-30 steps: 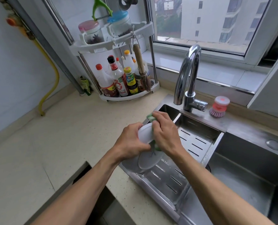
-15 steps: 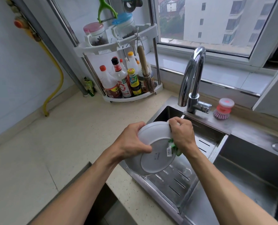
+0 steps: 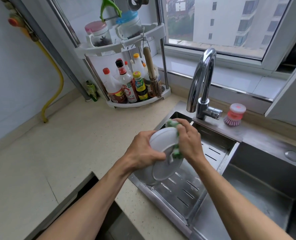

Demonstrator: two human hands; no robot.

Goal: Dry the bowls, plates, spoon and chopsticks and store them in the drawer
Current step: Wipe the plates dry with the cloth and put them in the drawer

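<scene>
A white plate [image 3: 164,163] is held tilted above the sink's left end, its underside facing me. My left hand [image 3: 143,151] grips the plate's left rim, thumb across the back. My right hand [image 3: 188,139] holds a green and white cloth [image 3: 175,149] pressed against the plate's upper right rim, the cloth wrapped over the edge. Below the plate lies the perforated steel drain tray [image 3: 183,189]. The open drawer [image 3: 112,219] shows as a dark gap at the counter's front edge, partly behind my left forearm. No bowls, spoon or chopsticks are visible.
A chrome faucet [image 3: 202,84] rises behind the sink [image 3: 265,187]. A pink dish brush [image 3: 234,115] sits on the ledge at its right. A white corner rack [image 3: 131,80] with sauce bottles and jars stands at the back of the beige counter [image 3: 48,153]. A yellow hose [image 3: 57,84] runs down the left wall.
The plate has turned steeper in my left hand. My right hand with the cloth has slid from the plate's right side up over its top rim.
</scene>
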